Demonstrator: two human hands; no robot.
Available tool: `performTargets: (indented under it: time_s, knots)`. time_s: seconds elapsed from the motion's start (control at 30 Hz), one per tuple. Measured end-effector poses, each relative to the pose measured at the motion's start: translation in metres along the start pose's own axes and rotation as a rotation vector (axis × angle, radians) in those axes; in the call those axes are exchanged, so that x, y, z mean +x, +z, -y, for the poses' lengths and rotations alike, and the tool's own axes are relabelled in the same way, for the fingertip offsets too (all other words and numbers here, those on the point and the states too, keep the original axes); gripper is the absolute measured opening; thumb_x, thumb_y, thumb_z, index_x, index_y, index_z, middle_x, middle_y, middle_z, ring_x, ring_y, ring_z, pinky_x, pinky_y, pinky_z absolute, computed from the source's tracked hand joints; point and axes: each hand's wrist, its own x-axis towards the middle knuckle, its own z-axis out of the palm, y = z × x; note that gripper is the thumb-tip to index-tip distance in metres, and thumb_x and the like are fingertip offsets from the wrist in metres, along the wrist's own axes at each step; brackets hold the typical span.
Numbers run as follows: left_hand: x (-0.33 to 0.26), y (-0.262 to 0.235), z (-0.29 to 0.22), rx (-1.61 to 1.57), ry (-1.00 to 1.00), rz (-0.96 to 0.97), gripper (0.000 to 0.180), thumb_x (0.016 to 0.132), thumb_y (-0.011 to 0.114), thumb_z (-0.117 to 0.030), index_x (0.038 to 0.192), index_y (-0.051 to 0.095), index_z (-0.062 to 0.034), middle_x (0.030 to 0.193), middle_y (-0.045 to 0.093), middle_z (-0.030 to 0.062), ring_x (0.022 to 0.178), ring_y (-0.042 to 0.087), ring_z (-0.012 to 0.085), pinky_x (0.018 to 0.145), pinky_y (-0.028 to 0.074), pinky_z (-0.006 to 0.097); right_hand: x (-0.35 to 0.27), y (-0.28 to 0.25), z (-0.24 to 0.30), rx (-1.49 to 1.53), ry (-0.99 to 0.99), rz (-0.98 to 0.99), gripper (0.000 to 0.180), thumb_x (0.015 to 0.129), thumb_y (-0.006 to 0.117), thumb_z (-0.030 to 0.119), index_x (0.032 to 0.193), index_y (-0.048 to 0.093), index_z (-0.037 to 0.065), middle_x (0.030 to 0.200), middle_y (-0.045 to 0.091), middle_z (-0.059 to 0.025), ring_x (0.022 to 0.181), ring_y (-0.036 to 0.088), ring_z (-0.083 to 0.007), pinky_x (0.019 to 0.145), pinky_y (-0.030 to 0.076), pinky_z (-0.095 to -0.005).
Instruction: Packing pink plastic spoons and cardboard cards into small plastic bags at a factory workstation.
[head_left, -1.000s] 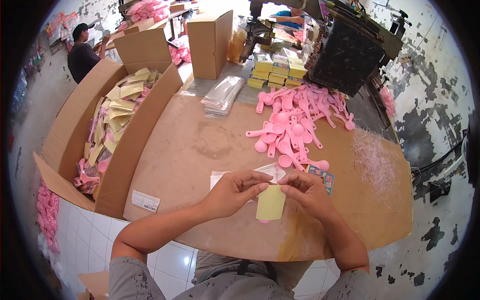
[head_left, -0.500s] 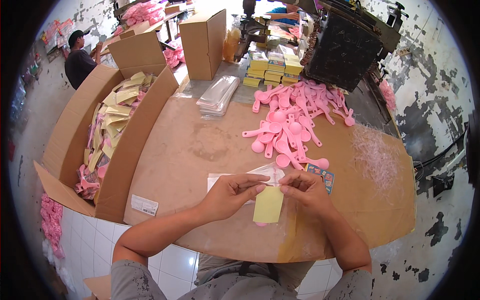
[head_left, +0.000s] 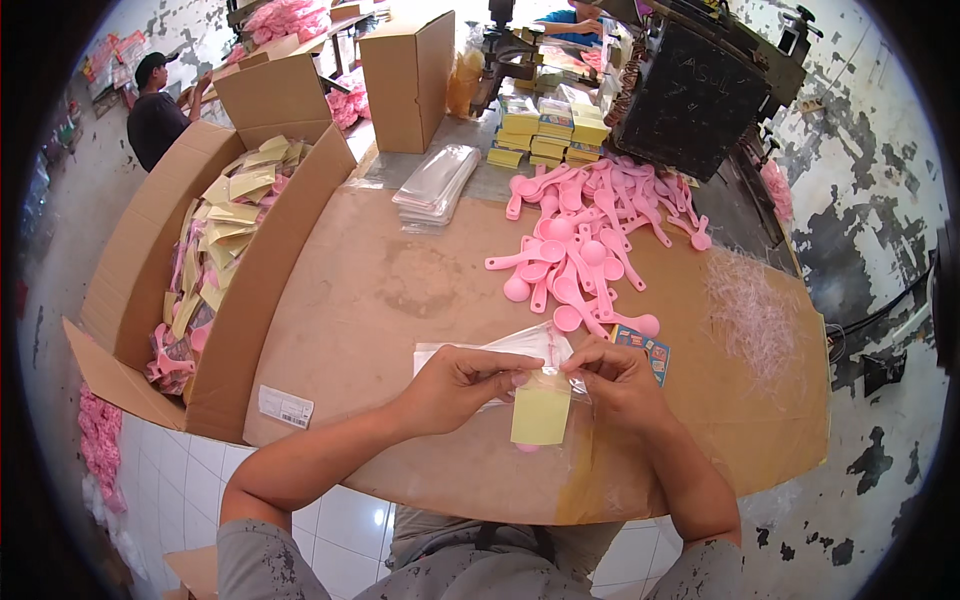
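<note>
Before me hangs a small clear plastic bag (head_left: 548, 381), with a pale yellow card (head_left: 540, 418) in it and a bit of pink showing below the card. My left hand (head_left: 462, 390) pinches the bag's top edge between thumb and fingers. At the other side of that edge, my right hand (head_left: 622, 388) pinches it too. Under and behind the hands lie flat clear bags (head_left: 432, 353). A blue printed card (head_left: 648, 352) rests just beyond my right hand, next to a heap of pink measuring spoons (head_left: 575, 285).
At left stands an open carton (head_left: 245, 330) full of bagged spoons and cards. Toward the back are a stack of clear bags (head_left: 440, 183), card stacks (head_left: 520, 118), an upright carton (head_left: 403, 90) and a dark machine (head_left: 690, 95). Plastic strands (head_left: 755, 315) lie right. Two people work farther off.
The clear top of the bag now shows between my fingers above the yellow card, which sits slightly lower. Both hands remain in nearly the same place.
</note>
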Motion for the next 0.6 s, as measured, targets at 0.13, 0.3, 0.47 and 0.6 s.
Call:
performTargets:
  time_s: [0.13, 0.3, 0.47, 0.6]
  knots:
    - [0.0, -0.002, 0.0, -0.029, -0.007, 0.029, 0.028, 0.101, 0.063, -0.001, 0.128, 0.071, -0.0036, 0.115, 0.074, 0.0043, 0.104, 0.065, 0.0073, 0.091, 0.054, 0.024, -0.001, -0.001, -0.001, 0.007, -0.027, 0.01, 0.018, 0.094, 0.065, -0.006, 0.107, 0.075, 0.002, 0.101, 0.065, -0.0009, 0.092, 0.059, -0.0079, 0.08, 0.046, -0.0247]
    - [0.0, -0.003, 0.0, 0.012, 0.031, 0.055, 0.029, 0.1, 0.062, 0.001, 0.128, 0.07, -0.0021, 0.117, 0.074, 0.0068, 0.105, 0.065, 0.0081, 0.093, 0.054, 0.026, -0.003, -0.005, -0.001, -0.004, -0.035, 0.029, 0.021, 0.093, 0.064, -0.005, 0.11, 0.075, 0.001, 0.103, 0.066, -0.0016, 0.094, 0.06, -0.0088, 0.083, 0.047, -0.0249]
    - [-0.001, -0.009, 0.004, -0.007, -0.011, 0.082, 0.029, 0.1, 0.062, -0.001, 0.128, 0.07, -0.0013, 0.12, 0.073, 0.011, 0.107, 0.066, 0.0119, 0.095, 0.054, 0.028, -0.002, -0.007, 0.006, -0.074, -0.079, 0.055, 0.02, 0.095, 0.063, 0.0, 0.111, 0.076, 0.001, 0.106, 0.068, -0.0035, 0.096, 0.061, -0.0105, 0.087, 0.049, -0.0266]
    - [0.001, -0.01, 0.007, -0.087, 0.034, 0.103, 0.029, 0.103, 0.06, -0.009, 0.13, 0.068, -0.001, 0.118, 0.073, 0.0109, 0.103, 0.067, 0.0124, 0.094, 0.055, 0.029, -0.004, -0.005, 0.007, -0.067, -0.052, 0.033, 0.019, 0.095, 0.065, 0.002, 0.111, 0.076, 0.001, 0.106, 0.068, -0.0046, 0.097, 0.062, -0.0109, 0.086, 0.05, -0.0267]
